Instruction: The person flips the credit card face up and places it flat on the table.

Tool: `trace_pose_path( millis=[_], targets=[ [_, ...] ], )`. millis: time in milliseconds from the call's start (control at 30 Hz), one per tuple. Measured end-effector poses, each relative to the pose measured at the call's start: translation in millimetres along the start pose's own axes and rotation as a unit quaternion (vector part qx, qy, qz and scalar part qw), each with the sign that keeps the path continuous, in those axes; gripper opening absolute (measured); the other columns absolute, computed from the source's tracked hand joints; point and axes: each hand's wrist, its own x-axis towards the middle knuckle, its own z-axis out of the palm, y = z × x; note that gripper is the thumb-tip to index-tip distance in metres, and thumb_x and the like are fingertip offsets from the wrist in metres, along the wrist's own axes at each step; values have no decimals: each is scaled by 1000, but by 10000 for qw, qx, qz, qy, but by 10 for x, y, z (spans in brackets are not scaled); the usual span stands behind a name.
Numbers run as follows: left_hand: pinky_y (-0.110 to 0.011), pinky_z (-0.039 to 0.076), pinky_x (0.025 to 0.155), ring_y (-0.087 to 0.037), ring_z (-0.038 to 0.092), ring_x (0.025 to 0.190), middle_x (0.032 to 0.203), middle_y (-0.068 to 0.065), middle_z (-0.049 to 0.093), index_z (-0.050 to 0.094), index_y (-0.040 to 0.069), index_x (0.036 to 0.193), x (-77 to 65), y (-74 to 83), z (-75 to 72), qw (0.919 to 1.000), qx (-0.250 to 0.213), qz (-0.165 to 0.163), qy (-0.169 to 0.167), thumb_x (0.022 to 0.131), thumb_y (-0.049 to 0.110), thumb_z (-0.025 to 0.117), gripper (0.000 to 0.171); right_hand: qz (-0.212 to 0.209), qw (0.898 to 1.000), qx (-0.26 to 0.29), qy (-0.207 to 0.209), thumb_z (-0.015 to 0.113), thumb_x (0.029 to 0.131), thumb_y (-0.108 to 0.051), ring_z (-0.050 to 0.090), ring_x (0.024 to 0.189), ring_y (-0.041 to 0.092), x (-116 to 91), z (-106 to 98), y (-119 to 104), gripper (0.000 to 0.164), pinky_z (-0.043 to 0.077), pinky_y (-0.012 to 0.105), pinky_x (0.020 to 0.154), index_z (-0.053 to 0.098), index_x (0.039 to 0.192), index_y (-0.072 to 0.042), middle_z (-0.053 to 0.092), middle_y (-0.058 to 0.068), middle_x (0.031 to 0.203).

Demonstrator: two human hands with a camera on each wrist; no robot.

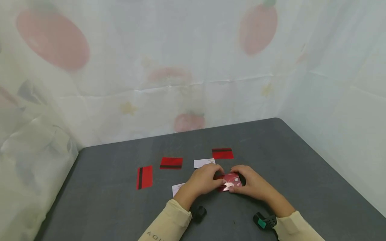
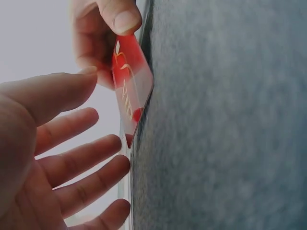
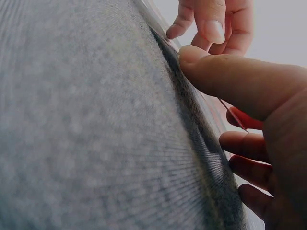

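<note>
A glossy red bank card (image 1: 233, 183) with a small chip is held slightly tilted, close over the dark table. My right hand (image 1: 254, 184) pinches its right end, the thumb near me and the fingers on the far side. My left hand (image 1: 203, 180) is at the card's left end. In the left wrist view its thumb and fingers are spread apart beside the card (image 2: 136, 81), whose face carries pale lettering. A white card (image 1: 204, 162) lies just beyond my left hand. Another white card (image 1: 176, 189) is partly hidden behind my left wrist.
Three red cards with black stripes lie on the table (image 1: 108, 201): one upright card (image 1: 145, 177) at left, a sideways card (image 1: 171, 163) beside it, and a farther card (image 1: 222, 153). A patterned white curtain (image 1: 211, 103) hangs behind the table and along its sides.
</note>
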Motion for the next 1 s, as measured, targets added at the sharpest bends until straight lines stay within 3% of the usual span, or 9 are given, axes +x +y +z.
trace_pose_path(
  millis=[133,300,533,767,1000],
  targets=[
    [-36,52,92,-11,62,105,113,5,68,68,20,113,1,-50,-12,9998,-40,-101,172,89,37,72,29,19,10000,-42,-84,81,77,-47,54,122,27,8,0,2,65,45,54,101,61,127,-11,60,5,131],
    [-37,51,93,-14,61,107,113,5,68,69,20,111,9,-97,-28,9992,-1,-123,389,89,35,72,27,92,9998,-55,-177,80,78,-49,51,126,31,15,9,6,66,42,57,103,62,128,-11,58,7,134],
    [-50,44,100,-19,58,116,121,2,65,67,20,115,4,-126,-57,9965,240,-348,715,89,36,72,31,90,9997,-154,-175,78,79,-51,50,127,30,11,23,15,62,43,56,103,64,126,-13,57,5,134],
    [-68,22,111,-23,42,138,135,0,57,61,19,129,-8,-192,-69,9942,172,-776,725,87,37,74,47,63,9997,-169,-163,79,80,-46,51,126,28,4,23,14,50,43,54,103,67,119,-17,58,4,134],
    [-72,17,110,-30,37,142,141,-4,55,58,19,135,-7,-239,-68,9911,187,-1222,503,85,40,75,56,94,9996,-184,-191,77,81,-49,49,128,27,8,24,20,49,43,53,103,67,119,-19,57,2,134]
  ],
)
